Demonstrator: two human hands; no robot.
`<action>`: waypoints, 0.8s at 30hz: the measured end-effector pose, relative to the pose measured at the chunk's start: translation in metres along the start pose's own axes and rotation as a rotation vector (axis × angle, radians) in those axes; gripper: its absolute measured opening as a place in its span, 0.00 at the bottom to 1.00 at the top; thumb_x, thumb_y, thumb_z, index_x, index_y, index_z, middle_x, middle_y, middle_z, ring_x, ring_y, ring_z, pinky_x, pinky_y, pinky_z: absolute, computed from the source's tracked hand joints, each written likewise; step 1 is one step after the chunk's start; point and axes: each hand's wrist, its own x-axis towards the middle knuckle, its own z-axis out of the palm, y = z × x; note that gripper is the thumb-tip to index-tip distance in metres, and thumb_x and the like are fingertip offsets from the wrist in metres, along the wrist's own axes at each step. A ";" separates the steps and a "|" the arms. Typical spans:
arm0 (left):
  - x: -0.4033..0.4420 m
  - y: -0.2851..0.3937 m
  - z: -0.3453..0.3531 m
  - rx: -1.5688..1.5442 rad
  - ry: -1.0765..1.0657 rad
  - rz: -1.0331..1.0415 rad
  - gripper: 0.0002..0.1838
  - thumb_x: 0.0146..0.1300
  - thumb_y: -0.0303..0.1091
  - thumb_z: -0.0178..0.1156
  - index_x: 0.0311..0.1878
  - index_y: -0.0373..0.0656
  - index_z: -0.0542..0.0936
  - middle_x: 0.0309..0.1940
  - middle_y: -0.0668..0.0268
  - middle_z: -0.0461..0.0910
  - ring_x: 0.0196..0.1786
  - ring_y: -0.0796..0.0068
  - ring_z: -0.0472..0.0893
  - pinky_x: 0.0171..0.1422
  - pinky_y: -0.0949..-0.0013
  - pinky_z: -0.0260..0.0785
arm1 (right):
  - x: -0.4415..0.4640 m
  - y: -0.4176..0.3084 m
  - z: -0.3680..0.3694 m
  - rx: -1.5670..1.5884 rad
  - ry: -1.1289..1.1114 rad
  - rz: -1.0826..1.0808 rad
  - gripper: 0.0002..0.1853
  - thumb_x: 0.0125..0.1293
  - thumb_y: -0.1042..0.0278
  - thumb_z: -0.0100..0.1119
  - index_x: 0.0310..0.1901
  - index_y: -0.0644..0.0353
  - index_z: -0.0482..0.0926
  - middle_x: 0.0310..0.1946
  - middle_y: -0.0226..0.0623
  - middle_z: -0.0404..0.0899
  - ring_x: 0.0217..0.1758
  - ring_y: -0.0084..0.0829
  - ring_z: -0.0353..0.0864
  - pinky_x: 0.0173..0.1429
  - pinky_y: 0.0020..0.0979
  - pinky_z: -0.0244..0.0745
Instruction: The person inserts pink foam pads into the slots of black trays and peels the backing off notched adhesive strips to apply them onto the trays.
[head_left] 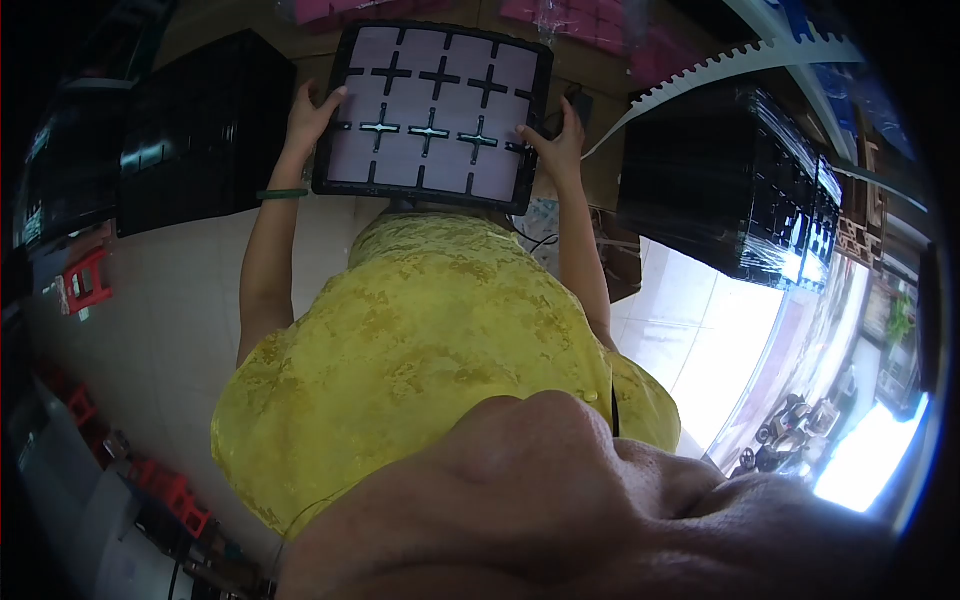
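A black tray (433,186) with cross-shaped dividers is in front of my body at the top of the head view. Pale lilac surfaces show between its black crosses. At the tray's left edge is my left hand (312,118), its thumb over the rim and its fingers along the outer side. My right hand (560,145) holds the opposite edge in the same way, thumb on the rim. A dark green bangle (283,194) circles my left wrist. The tray's underside is hidden.
Tall black stacks stand to the left (200,135) and to the right (700,185), the right one partly wrapped in shiny film. A white toothed strip (740,65) arches at upper right. Pink trays (590,25) lie beyond. A red stool (88,280) stands at far left.
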 end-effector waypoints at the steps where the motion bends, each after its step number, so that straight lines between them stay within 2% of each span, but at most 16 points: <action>1: -0.019 -0.003 0.001 0.012 0.033 0.029 0.56 0.52 0.63 0.69 0.72 0.30 0.60 0.67 0.39 0.66 0.71 0.46 0.68 0.73 0.56 0.61 | -0.019 -0.003 0.001 -0.054 -0.003 -0.001 0.56 0.43 0.44 0.78 0.73 0.55 0.59 0.71 0.59 0.57 0.76 0.57 0.52 0.77 0.52 0.49; 3: -0.051 -0.013 0.005 0.110 0.026 0.090 0.56 0.52 0.62 0.70 0.72 0.30 0.59 0.67 0.40 0.67 0.70 0.48 0.69 0.73 0.57 0.61 | -0.048 -0.011 0.005 -0.159 -0.018 -0.012 0.55 0.44 0.44 0.79 0.72 0.57 0.61 0.70 0.60 0.58 0.75 0.56 0.54 0.77 0.51 0.51; 4: -0.067 -0.015 0.005 0.158 0.029 0.120 0.56 0.52 0.61 0.71 0.72 0.30 0.59 0.66 0.40 0.68 0.70 0.48 0.69 0.73 0.57 0.61 | -0.060 -0.004 0.010 -0.237 -0.046 0.008 0.58 0.42 0.43 0.79 0.73 0.54 0.58 0.72 0.61 0.54 0.76 0.59 0.50 0.77 0.55 0.46; 7: -0.103 -0.014 -0.007 -0.183 -0.237 -0.042 0.55 0.51 0.56 0.73 0.72 0.28 0.58 0.65 0.42 0.70 0.68 0.52 0.71 0.73 0.59 0.62 | -0.082 0.013 0.009 -0.190 -0.126 0.114 0.61 0.41 0.42 0.79 0.75 0.54 0.55 0.72 0.62 0.52 0.77 0.60 0.45 0.78 0.57 0.43; 10: -0.110 -0.007 -0.016 -0.206 -0.302 -0.060 0.53 0.51 0.49 0.75 0.72 0.29 0.58 0.63 0.46 0.71 0.66 0.57 0.72 0.72 0.61 0.62 | -0.077 0.009 0.004 -0.185 -0.119 0.088 0.64 0.40 0.41 0.80 0.76 0.53 0.51 0.74 0.63 0.48 0.79 0.59 0.43 0.79 0.57 0.39; 11: -0.105 -0.006 -0.013 -0.147 -0.245 -0.090 0.53 0.51 0.47 0.75 0.72 0.29 0.58 0.63 0.47 0.71 0.66 0.57 0.73 0.72 0.61 0.62 | -0.076 0.006 0.007 -0.190 -0.118 0.089 0.64 0.40 0.42 0.80 0.76 0.53 0.51 0.74 0.63 0.47 0.79 0.59 0.43 0.79 0.57 0.38; 13: -0.089 -0.007 -0.003 -0.031 -0.124 -0.149 0.52 0.51 0.44 0.76 0.72 0.30 0.58 0.62 0.48 0.72 0.66 0.59 0.73 0.72 0.61 0.62 | -0.071 0.009 0.016 -0.093 -0.146 0.120 0.66 0.39 0.41 0.79 0.77 0.52 0.49 0.76 0.62 0.43 0.80 0.61 0.36 0.79 0.59 0.32; 14: -0.092 -0.012 -0.003 -0.061 -0.138 -0.128 0.52 0.51 0.45 0.76 0.72 0.30 0.59 0.62 0.47 0.73 0.66 0.58 0.73 0.71 0.61 0.63 | -0.068 0.009 0.019 -0.043 -0.158 0.132 0.67 0.39 0.40 0.79 0.77 0.51 0.48 0.77 0.61 0.41 0.81 0.61 0.33 0.79 0.61 0.29; 17: -0.097 -0.020 -0.013 -0.111 -0.218 -0.068 0.51 0.51 0.48 0.75 0.70 0.28 0.61 0.60 0.47 0.74 0.65 0.57 0.74 0.70 0.62 0.63 | -0.077 0.017 0.004 -0.226 -0.221 0.112 0.67 0.39 0.40 0.79 0.77 0.52 0.48 0.75 0.63 0.46 0.80 0.59 0.41 0.78 0.62 0.34; 19: -0.105 -0.022 -0.024 -0.087 -0.329 -0.057 0.52 0.51 0.51 0.75 0.70 0.26 0.61 0.59 0.46 0.75 0.64 0.57 0.74 0.70 0.62 0.64 | -0.073 0.018 0.002 -0.202 -0.244 0.141 0.67 0.39 0.40 0.79 0.78 0.51 0.48 0.76 0.63 0.44 0.80 0.59 0.38 0.77 0.64 0.33; 22: -0.087 -0.022 -0.016 -0.140 -0.186 -0.142 0.52 0.50 0.49 0.76 0.70 0.27 0.61 0.59 0.47 0.75 0.64 0.57 0.74 0.69 0.63 0.64 | -0.064 0.004 0.009 -0.163 -0.217 0.165 0.68 0.38 0.39 0.79 0.78 0.49 0.46 0.77 0.61 0.39 0.81 0.60 0.32 0.78 0.65 0.28; 24: -0.082 -0.025 -0.010 -0.118 -0.128 -0.123 0.52 0.49 0.47 0.77 0.70 0.27 0.61 0.59 0.47 0.75 0.64 0.58 0.74 0.69 0.64 0.64 | -0.063 -0.003 0.013 -0.163 -0.205 0.150 0.68 0.38 0.39 0.79 0.78 0.48 0.45 0.78 0.60 0.37 0.81 0.61 0.30 0.77 0.65 0.27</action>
